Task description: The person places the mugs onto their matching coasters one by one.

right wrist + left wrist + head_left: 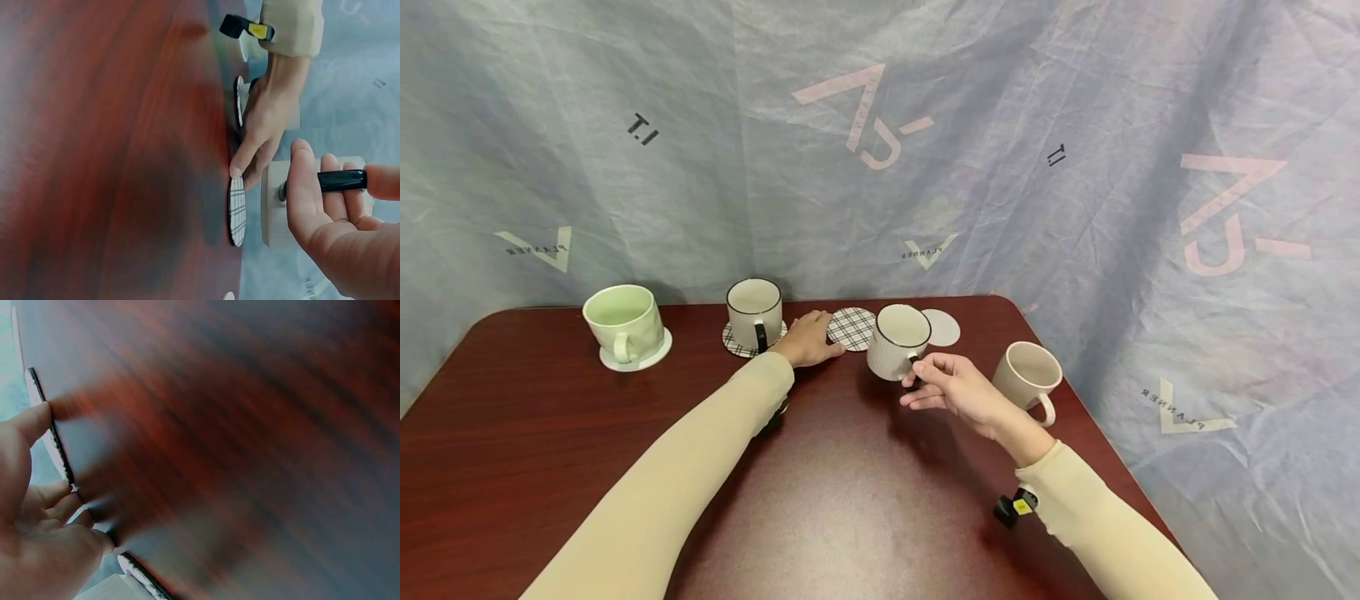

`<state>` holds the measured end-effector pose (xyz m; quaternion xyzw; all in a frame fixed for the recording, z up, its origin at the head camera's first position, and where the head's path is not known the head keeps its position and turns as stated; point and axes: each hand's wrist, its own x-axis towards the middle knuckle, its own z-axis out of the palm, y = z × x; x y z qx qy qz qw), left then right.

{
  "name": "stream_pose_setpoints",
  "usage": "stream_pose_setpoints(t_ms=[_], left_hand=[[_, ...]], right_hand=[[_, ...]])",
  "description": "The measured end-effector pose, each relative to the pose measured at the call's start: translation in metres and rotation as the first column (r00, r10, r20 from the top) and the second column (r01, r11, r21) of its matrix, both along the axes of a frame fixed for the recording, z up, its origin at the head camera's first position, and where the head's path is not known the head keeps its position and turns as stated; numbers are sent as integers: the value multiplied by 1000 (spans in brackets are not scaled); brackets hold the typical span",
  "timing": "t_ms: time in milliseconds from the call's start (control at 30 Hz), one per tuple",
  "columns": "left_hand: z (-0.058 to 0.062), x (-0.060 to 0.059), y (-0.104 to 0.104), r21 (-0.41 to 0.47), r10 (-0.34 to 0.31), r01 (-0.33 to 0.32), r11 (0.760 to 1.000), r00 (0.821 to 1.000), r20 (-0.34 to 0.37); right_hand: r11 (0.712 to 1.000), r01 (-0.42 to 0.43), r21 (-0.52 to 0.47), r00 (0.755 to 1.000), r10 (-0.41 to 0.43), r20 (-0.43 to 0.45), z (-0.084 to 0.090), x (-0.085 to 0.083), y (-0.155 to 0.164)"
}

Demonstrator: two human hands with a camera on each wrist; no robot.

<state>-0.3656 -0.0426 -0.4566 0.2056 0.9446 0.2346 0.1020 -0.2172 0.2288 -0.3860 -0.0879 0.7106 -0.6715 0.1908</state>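
Observation:
My right hand [962, 393] grips a white ribbed mug [891, 357] with a dark rim by its black handle [342, 180]. The mug is upright and held just above the table, its shadow falling below it. Fingers of my left hand [807, 340] rest at the left edge of a round checked coaster [852, 330], which lies flat near the table's far edge. In the left wrist view the thumb and fingertips touch this coaster [52, 437] at separate spots along its edge. The held mug is right beside the coaster and overlaps a plain white coaster [946, 327] in the head view.
A similar dark-rimmed mug [747, 321] stands on another checked coaster [728, 340], close to my left hand. Farther left, a pale green mug [643, 329] sits on a white coaster [658, 354]. A beige mug [1024, 375] stands at the table's right edge. A printed curtain [700, 167] hangs behind.

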Motion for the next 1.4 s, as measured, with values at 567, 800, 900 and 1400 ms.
stream_pose_setpoints(t_ms=[567, 800, 900, 1400], left_hand=[[0, -1, 2, 1, -16, 17, 1000, 999, -45], [-12, -11, 2, 4, 0, 0, 1000, 1000, -12], [-15, -14, 1, 6, 6, -6, 1000, 1000, 4], [-1, 1, 1, 26, 6, -6, 1000, 1000, -14]], right_hand=[[995, 62, 77, 998, -60, -21, -2, -69, -22], [993, 79, 83, 997, -79, -12, -9, -84, -32], [993, 83, 86, 997, -83, -9, -11, -88, -36], [990, 111, 86, 994, -109, -24, -23, -104, -48]])
